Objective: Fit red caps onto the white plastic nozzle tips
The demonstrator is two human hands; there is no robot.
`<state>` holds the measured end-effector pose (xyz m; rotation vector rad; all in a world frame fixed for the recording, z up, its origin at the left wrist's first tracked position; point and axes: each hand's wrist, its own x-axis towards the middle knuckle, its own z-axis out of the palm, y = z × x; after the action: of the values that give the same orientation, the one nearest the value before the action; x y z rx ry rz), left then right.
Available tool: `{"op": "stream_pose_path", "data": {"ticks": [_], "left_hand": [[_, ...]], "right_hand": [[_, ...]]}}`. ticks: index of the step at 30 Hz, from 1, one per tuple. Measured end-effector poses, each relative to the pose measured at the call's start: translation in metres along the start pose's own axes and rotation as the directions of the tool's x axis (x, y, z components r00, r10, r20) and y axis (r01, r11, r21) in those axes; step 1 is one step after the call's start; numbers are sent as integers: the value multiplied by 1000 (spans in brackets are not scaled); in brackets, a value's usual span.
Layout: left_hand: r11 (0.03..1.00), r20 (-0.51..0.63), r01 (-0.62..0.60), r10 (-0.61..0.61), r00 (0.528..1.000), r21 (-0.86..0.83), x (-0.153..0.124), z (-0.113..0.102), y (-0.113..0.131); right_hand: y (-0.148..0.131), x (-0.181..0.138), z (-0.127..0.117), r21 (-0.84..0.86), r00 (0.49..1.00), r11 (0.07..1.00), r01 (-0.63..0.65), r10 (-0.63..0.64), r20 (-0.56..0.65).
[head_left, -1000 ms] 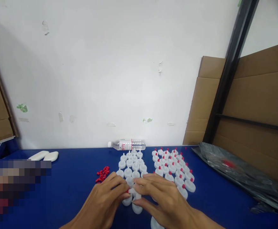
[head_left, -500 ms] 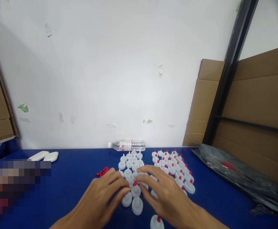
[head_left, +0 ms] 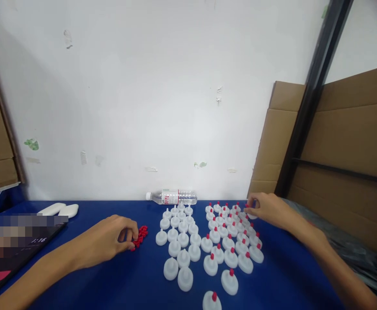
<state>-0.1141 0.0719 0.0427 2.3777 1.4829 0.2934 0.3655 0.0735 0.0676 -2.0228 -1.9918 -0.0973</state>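
My left hand [head_left: 121, 237] reaches over a small pile of red caps [head_left: 142, 232]. Its thumb and fingertips are pinched on a red cap [head_left: 132, 248] at the pile's near edge. Far to the right, my right hand [head_left: 263, 206] grips a white nozzle lid with a red cap [head_left: 252, 215], partly hidden by the fingers, at the back edge of a group of capped lids. Several white nozzle lids without red caps [head_left: 183, 239] stand in the middle. To their right stand several white lids wearing red caps [head_left: 231, 257].
A clear water bottle [head_left: 172, 197] lies against the wall. Two white rounded objects [head_left: 68, 211] lie at the back left, near a dark-screened device [head_left: 20, 258]. Dark plastic sheeting [head_left: 346, 254] and cardboard [head_left: 353, 129] are on the right.
My hands have parted from the middle lids. The left went to the red caps. The right carried a red-capped lid to the back of the right group.
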Motion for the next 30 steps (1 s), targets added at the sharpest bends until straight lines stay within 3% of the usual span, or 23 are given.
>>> {"op": "stream_pose_path", "data": {"ticks": [6,15,18,21,23,27,28,30], "left_hand": [[1000,50,31,-31,998,1,2,2,0],[997,57,26,-30,998,70,1,3,5],[997,54,29,-33,998,76,-2,2,8],[997,34,23,-26,999,71,-6,0,13],[998,18,21,-22,1000,64,-8,-2,18],[999,-38,-5,4,999,-39,-11,-5,33],[998,-61,-21,17,998,-67,-12,-4,37],[993,-109,-62,51,993,-105,-12,1,45]], "right_hand": [[22,-1,-2,-52,940,995,-84,97,328],[14,-3,3,-129,835,988,-88,144,531],[12,-4,0,-134,896,988,-77,128,425],[-3,-7,-8,-105,986,994,-39,56,160],[-24,-13,-12,-42,998,997,66,-66,3],[-80,-42,-10,127,908,899,419,-413,-70],[-93,-51,-6,215,836,810,546,-542,-85],[-115,-68,2,312,722,669,675,-686,-91]]}}
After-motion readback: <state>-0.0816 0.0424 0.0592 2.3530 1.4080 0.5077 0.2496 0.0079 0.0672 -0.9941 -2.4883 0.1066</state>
